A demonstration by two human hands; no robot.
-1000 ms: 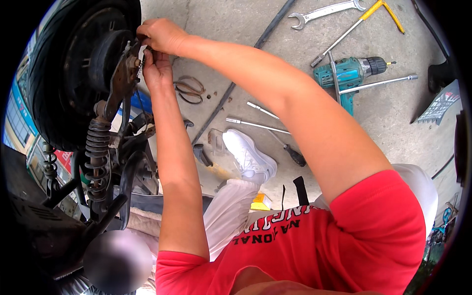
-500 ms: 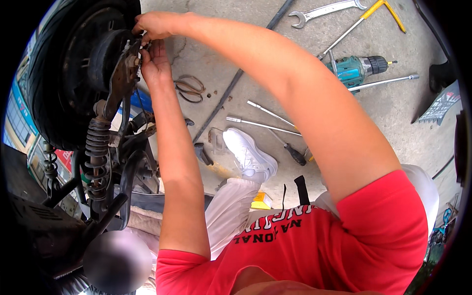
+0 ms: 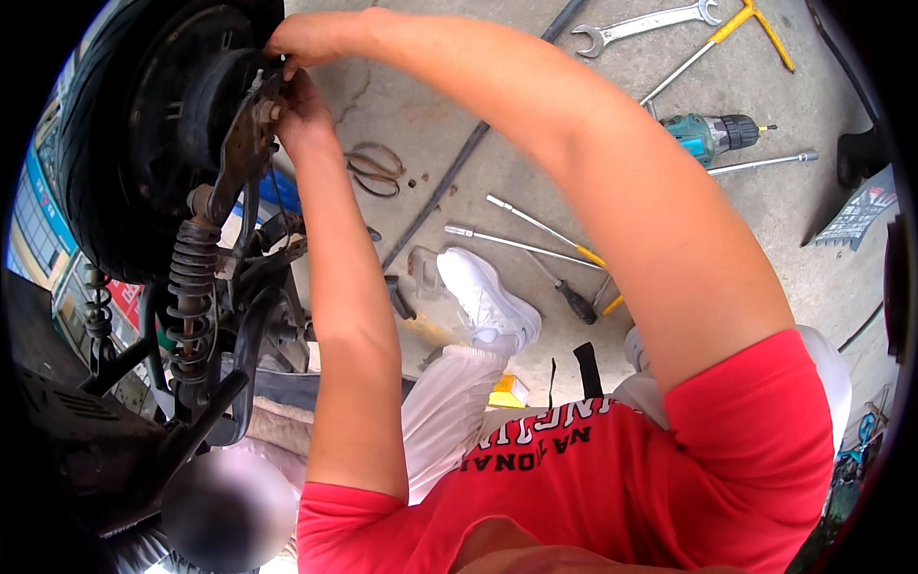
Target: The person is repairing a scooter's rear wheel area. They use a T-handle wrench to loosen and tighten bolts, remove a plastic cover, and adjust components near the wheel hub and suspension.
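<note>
My right hand (image 3: 312,39) reaches to the far left, its fingers bent down at the upper end of a rusty metal bracket (image 3: 240,143) beside the wheel hub (image 3: 212,110). Just below it, my left hand (image 3: 309,117) is curled against the bracket's outer side, near a bolt (image 3: 269,112). The fingers of both hands look closed, but their tips and whatever they grip are hidden. A black tyre (image 3: 88,172) stands upright beyond the hub. From the bracket, a coil-spring shock absorber (image 3: 194,268) runs down toward the vehicle's frame.
On the concrete lie a wrench (image 3: 643,27), a yellow-handled T-wrench (image 3: 712,43), a teal drill (image 3: 703,134), a screwdriver (image 3: 577,304), and a long dark bar (image 3: 440,191). A looped strap (image 3: 375,168) lies near my left forearm. Another person's blurred head (image 3: 229,510) is at lower left.
My left hand's fingers, spread before, have curled in against the bracket. My right hand has dropped slightly closer to it. The whole view has shifted a little.
</note>
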